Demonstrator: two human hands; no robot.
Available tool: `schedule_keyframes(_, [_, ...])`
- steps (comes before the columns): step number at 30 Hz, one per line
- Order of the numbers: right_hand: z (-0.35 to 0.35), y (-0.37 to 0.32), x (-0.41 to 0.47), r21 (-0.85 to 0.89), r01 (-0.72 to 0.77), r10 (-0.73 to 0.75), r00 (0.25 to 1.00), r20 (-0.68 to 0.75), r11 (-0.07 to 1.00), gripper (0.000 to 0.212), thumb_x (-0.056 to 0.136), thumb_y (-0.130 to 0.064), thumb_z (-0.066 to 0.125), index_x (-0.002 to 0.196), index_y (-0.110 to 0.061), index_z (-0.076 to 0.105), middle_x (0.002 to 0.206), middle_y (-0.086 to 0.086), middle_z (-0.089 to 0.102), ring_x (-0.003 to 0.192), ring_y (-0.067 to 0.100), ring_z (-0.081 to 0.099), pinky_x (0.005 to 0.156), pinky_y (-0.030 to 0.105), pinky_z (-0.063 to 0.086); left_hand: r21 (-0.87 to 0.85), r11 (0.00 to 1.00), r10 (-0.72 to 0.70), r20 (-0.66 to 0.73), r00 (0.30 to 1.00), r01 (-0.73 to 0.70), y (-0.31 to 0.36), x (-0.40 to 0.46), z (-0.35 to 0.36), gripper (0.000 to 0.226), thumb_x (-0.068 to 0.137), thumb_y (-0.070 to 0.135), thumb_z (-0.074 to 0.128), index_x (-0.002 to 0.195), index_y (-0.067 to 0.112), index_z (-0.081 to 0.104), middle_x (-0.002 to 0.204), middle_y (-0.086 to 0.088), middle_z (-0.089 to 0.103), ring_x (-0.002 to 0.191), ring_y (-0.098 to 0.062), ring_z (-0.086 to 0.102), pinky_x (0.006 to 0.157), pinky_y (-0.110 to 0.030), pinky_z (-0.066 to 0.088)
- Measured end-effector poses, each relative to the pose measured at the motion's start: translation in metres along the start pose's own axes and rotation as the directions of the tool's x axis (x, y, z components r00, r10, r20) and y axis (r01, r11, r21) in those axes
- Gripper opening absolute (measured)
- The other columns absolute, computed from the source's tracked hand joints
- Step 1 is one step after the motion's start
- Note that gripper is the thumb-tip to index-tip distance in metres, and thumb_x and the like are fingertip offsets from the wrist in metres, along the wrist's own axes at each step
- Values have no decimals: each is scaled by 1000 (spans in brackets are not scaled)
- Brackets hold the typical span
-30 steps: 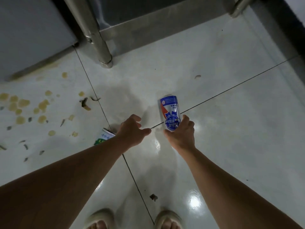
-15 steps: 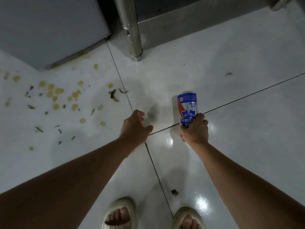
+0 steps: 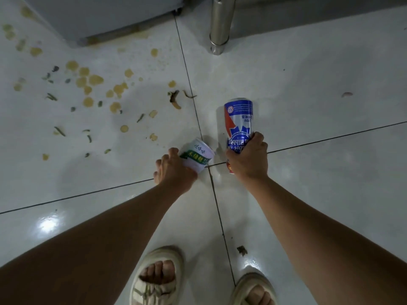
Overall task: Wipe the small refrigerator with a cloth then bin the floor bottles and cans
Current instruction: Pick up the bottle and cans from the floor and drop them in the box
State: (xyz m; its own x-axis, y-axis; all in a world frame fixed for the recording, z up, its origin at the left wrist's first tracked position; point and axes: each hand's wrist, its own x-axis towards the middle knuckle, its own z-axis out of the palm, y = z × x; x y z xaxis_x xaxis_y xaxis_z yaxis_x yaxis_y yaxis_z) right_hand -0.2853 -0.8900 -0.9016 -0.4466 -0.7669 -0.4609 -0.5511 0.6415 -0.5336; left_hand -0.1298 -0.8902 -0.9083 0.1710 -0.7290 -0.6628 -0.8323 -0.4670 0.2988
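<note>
View from above, looking down at a pale tiled floor [image 3: 308, 194]. The right hand [image 3: 248, 159] grips a blue, white and red can [image 3: 239, 124] around its near end, fingers curled over the printed label; the can points away from the person, its far end toward a steel leg [image 3: 219, 25]. The left hand [image 3: 174, 170] grips a white container with a green band [image 3: 197, 156], fingers wrapped round its near part, its far end pointing up and to the right. The two containers sit just beside each other, close to where the tile joints cross. Whether either touches the floor cannot be told. Far left: yellowish stains [image 3: 92, 84] and small green scraps [image 3: 59, 130] scattered over the tile, near the base of a grey appliance [image 3: 99, 16]. Near edge: two feet in light sandals [image 3: 158, 278].
</note>
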Motion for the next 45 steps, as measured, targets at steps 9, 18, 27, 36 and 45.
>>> schedule_keyframes(9, [-44,-22,-19,-27,-56,55,998,-41,998,66,77,-25,72,127,-3,34,121,19,46,108,31,54,84,39,53,-47,997,-67,-12,998,66,21,-23,-32,59,63,31,74,111,10,47,105,-8,60,95,-24,59,83,-38,53])
schedule_keyframes(18, [-183,-113,-97,6,-38,38,999,-31,999,69,76,-25,73,129,-6,34,120,15,47,105,27,55,83,40,55,-62,998,19,-79,997,-24,105,-128,-164,60,60,38,75,108,13,47,101,-5,60,89,-23,60,78,-34,53])
schedule_keyframes(27, [-331,-216,-194,31,14,-14,1000,-8,999,70,76,-27,75,129,-6,34,120,15,50,106,28,56,85,38,54,-155,987,18,-119,993,-36,163,-279,-307,57,62,39,75,106,13,48,93,-2,62,82,-19,61,68,-29,52])
schedule_keyframes(36, [-447,-256,-300,116,25,-17,998,-67,993,69,76,-25,74,129,-7,34,119,14,50,104,25,56,82,34,52,-294,944,124,-103,987,-150,193,-422,-386,59,60,35,78,105,16,47,89,0,62,78,-16,62,67,-31,55])
schedule_keyframes(45, [-521,-219,-440,245,-30,105,949,-298,969,69,73,-27,77,127,-8,38,118,13,53,101,23,59,74,27,50,-283,894,344,-60,937,-347,195,-544,-395,57,54,37,82,98,19,51,88,3,61,78,-16,60,71,-29,52])
